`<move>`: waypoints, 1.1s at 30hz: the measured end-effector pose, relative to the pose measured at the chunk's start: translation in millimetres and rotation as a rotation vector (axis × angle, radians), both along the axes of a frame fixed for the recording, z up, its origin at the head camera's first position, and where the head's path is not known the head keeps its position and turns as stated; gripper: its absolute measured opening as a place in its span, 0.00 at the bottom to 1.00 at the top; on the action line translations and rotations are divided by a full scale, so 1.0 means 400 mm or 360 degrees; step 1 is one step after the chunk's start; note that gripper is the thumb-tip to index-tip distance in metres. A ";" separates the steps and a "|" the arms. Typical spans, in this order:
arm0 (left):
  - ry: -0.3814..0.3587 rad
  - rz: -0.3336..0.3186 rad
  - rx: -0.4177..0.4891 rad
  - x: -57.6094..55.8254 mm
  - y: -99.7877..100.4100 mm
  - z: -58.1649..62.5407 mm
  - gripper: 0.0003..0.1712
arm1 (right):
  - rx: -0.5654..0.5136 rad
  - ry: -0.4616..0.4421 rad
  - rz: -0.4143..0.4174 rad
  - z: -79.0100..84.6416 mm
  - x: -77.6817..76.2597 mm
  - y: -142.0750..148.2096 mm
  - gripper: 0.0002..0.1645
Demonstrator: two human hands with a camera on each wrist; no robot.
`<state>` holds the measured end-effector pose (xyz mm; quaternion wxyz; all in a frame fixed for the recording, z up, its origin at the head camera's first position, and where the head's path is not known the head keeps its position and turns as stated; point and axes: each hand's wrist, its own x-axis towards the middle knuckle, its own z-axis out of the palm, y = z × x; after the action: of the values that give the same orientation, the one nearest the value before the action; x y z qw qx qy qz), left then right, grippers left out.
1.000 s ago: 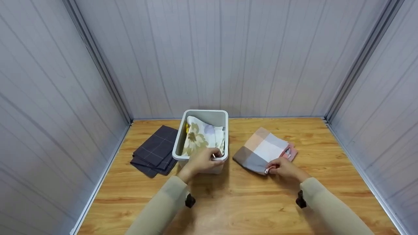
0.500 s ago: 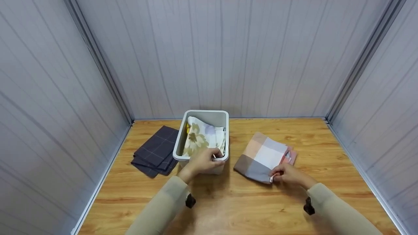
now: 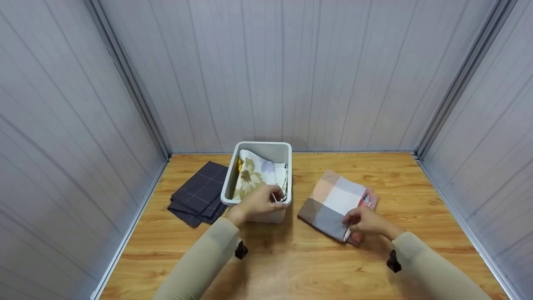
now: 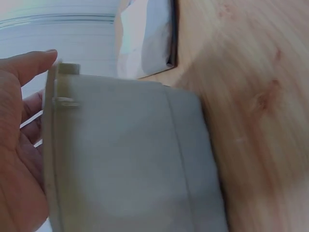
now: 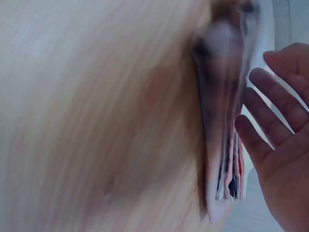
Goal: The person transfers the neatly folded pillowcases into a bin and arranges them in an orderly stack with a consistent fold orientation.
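My left hand [image 3: 258, 202] is at the front rim of a light grey plastic bin [image 4: 125, 150]. Its thumb and fingers stand apart around the rim, and the left wrist view shows no firm grip. Inside the bin lies a floral cloth [image 3: 255, 168] over other folded cloths. My right hand [image 3: 368, 221] hovers at the near right corner of a folded checked cloth [image 3: 333, 206] in grey, white and peach. In the right wrist view its fingers are spread, just clear of the layered cloth edges [image 5: 229, 169].
Dark checked cloths [image 3: 200, 187] lie folded in a loose pile left of the bin. Wood-patterned table [image 3: 308, 266] runs in front. Pale panel walls [image 3: 266, 75] close off the back and both sides.
My right hand has pulled the checked cloth's corner slightly toward me and let it go; a pinkish layer now shows below. My left hand has loosened and risen slightly at the rim.
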<state>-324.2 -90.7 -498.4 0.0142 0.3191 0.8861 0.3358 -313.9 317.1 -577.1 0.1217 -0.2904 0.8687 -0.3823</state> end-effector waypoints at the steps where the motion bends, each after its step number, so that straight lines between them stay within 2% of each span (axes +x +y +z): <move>1: -0.0009 -0.0001 0.0004 -0.003 0.002 0.006 0.15 | -0.0009 -0.0003 -0.0020 0.004 0.001 0.000 0.12; 10: 0.0009 -0.0113 0.0060 -0.026 0.050 0.081 0.16 | -0.0008 0.0038 -0.0242 0.045 -0.007 0.015 0.21; 16: 0.0040 -0.0124 0.0040 -0.031 0.092 0.112 0.16 | -0.0008 0.0189 -0.0272 0.070 -0.012 0.023 0.22; 24: 0.0019 -0.0145 0.0079 -0.027 0.143 0.109 0.18 | -0.0087 0.0245 -0.0443 0.087 -0.002 0.031 0.20; 29: 0.0005 -0.0153 0.0119 -0.019 0.168 0.096 0.19 | -0.0199 0.0314 -0.0578 0.072 0.004 0.031 0.20; 33: -0.0006 -0.0170 0.0186 -0.011 0.189 0.087 0.19 | -0.0266 0.0297 -0.0675 0.059 0.009 0.036 0.22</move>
<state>-328.6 -14.9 -463.6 0.0150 0.3658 0.8466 0.3864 -310.2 331.6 -553.4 -0.0665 -0.1447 0.8831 -0.4414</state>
